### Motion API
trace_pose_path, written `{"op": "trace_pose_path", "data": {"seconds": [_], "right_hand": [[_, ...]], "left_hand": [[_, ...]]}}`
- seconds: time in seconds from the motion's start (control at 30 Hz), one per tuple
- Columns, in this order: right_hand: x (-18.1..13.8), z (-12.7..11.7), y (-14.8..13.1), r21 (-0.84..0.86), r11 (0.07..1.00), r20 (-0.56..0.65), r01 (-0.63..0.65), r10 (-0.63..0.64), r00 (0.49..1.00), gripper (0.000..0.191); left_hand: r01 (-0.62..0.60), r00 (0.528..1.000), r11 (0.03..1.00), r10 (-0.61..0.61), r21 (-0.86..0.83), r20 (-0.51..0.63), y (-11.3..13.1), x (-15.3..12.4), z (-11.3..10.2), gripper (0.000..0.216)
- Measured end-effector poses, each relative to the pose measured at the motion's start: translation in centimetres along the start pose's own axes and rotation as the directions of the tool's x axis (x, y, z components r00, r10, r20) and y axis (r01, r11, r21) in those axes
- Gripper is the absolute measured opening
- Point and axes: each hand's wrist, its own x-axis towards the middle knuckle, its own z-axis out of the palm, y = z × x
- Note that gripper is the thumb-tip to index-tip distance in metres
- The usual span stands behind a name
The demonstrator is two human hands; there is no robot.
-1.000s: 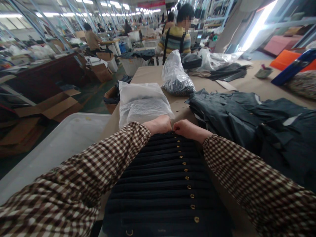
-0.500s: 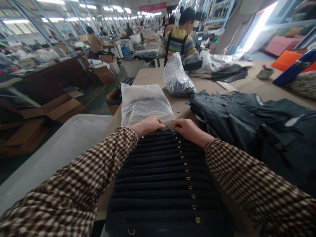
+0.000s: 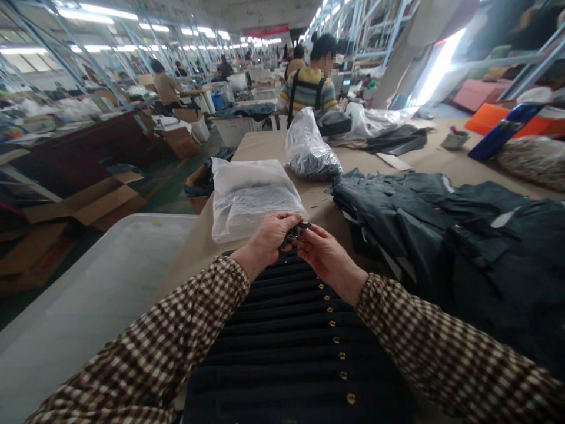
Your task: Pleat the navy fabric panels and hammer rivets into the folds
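A stack of overlapping black fabric pieces (image 3: 282,330) lies in front of me, a row of gold-coloured metal fittings (image 3: 336,340) down its right side. Above its far end, my left hand (image 3: 267,238) is closed round a small bunch of dark, shiny pieces (image 3: 291,235), whose exact kind I cannot make out. My right hand (image 3: 324,250) meets it there, thumb and fingers pinching at the right side of the same bunch. Both hands cover part of the stack's far edge.
Just beyond the hands lies a white plastic bag (image 3: 256,194), with a clear bag of dark items (image 3: 311,147) behind it. Dark garments (image 3: 424,229) are heaped at right. A translucent bin (image 3: 101,294) stands at left. A person (image 3: 309,88) sits farther ahead.
Both hands have come up off the far edge of the stack and drawn together. The dark pieces now show between them. The view has shifted slightly.
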Motion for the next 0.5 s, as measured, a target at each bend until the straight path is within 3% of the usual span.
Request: {"op": "trace_pose_path", "data": {"seconds": [0.13,0.2,0.27,0.37,0.43,0.5], "right_hand": [[0.3,0.1,-1.0,0.024,0.997,-0.044,0.068,-0.066,0.997,0.032],[0.7,-0.4,-2.2,-0.084,0.992,-0.027,0.098,-0.1,0.995,0.033],[1.1,-1.1,-3.6,-0.309,0.944,0.043,0.112,-0.103,0.994,0.03],[1.7,-2.2,-5.0,-0.68,0.719,0.179,0.146,-0.03,0.983,0.019],[1.8,-2.7,-5.2,-0.81,0.565,0.229,0.154,0.064,0.971,0.017],[1.9,-2.9,-5.1,-0.87,0.473,0.225,0.138,0.131,0.966,0.016]], "left_hand": [[0.001,1.0,1.0,-0.001,-0.021,-0.03,0.1,-0.1,0.3,0.011],[0.002,0.999,1.0,-0.001,0.025,-0.051,0.2,-0.2,0.0,0.011],[0.017,0.998,0.993,-0.009,0.116,-0.069,0.1,-0.3,-0.5,0.012],[0.068,0.997,0.958,-0.055,0.279,-0.054,-0.2,-0.4,-1.0,0.012],[0.087,0.996,0.921,-0.08,0.38,-0.034,-0.5,-0.4,-1.0,0.011],[0.086,0.996,0.883,-0.088,0.461,-0.018,-0.7,-0.4,-0.9,0.012]]}}
